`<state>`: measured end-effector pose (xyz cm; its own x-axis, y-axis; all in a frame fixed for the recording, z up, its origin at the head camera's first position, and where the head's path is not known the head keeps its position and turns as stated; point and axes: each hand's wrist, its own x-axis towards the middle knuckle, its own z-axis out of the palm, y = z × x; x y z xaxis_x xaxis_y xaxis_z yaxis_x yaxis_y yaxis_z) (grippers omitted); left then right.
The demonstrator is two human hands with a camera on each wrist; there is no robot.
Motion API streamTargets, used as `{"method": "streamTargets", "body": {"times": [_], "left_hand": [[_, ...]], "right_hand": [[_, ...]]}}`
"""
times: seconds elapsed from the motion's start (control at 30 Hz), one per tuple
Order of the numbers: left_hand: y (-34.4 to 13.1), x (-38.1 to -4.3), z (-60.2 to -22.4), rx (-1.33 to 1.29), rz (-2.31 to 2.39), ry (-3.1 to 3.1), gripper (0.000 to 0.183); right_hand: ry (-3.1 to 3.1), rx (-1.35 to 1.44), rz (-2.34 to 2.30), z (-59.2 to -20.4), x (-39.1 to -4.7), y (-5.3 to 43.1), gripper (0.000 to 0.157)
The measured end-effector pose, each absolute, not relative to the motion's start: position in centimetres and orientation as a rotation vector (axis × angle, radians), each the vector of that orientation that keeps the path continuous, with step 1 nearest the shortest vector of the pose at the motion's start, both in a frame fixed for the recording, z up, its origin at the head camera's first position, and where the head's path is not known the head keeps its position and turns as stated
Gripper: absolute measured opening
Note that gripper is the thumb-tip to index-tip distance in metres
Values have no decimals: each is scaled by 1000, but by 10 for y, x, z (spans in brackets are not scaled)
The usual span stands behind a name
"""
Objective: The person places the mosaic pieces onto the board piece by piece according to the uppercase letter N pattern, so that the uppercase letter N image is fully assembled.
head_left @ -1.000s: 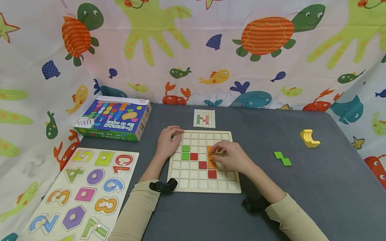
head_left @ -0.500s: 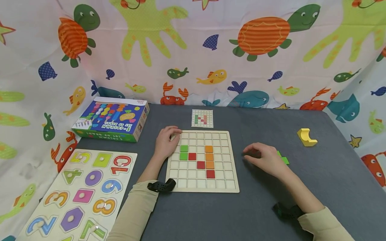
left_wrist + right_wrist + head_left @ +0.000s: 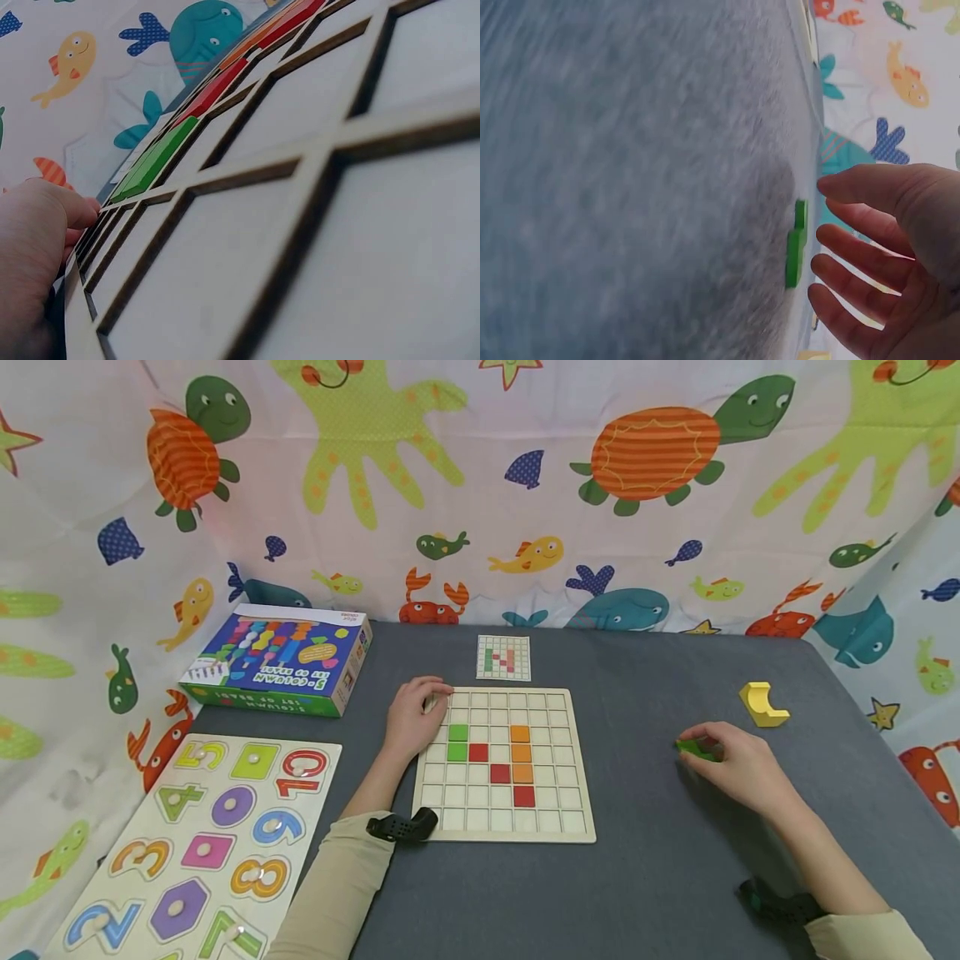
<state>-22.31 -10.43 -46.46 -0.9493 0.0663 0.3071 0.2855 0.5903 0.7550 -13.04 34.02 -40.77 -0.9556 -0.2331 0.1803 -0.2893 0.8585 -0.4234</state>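
A wooden grid board (image 3: 577, 806) lies on the table with two green, three red and three orange square tiles in its cells. My left hand (image 3: 414, 717) holds the board's upper left edge. In the left wrist view its fingertips meet the frame beside the green tiles (image 3: 154, 161). My right hand (image 3: 742, 768) is lowered over a green piece (image 3: 697, 749) made of two offset squares, partly hidden in the head view. In the right wrist view the loosely bent fingers stand slightly apart from this green piece (image 3: 795, 255).
A small pattern card (image 3: 503, 658) lies behind the board. A yellow curved block (image 3: 763, 705) sits at the far right. On the left are a blue and green bead-set box (image 3: 277, 660) and a number-and-shape puzzle board (image 3: 247, 810). A printed curtain (image 3: 480, 485) hangs behind the table.
My right hand has left the orange tiles on the board and travelled right, across the table, to the green piece. My left hand has stayed at the board's edge.
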Motion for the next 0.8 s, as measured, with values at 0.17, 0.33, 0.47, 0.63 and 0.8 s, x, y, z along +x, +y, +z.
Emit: {"method": "streamTargets", "body": {"times": [0.17, 0.33, 0.47, 0.63, 0.8], "left_hand": [[-104, -222, -464, -286, -1293, -2576, 17], [-104, -223, -466, -289, -1285, -2584, 18], [-104, -223, -466, -287, -1286, -2583, 18], [-104, -223, -465, -278, -1298, -2587, 17], [-104, -222, -463, -279, -1304, -2593, 17]], "right_hand": [[-2933, 401, 690, -412, -131, 349, 29], [-2986, 367, 699, -413, -134, 350, 31], [-2990, 379, 724, -413, -137, 346, 31], [-3004, 392, 774, -412, -140, 339, 34], [-3016, 400, 760, -412, -141, 335, 35]]}}
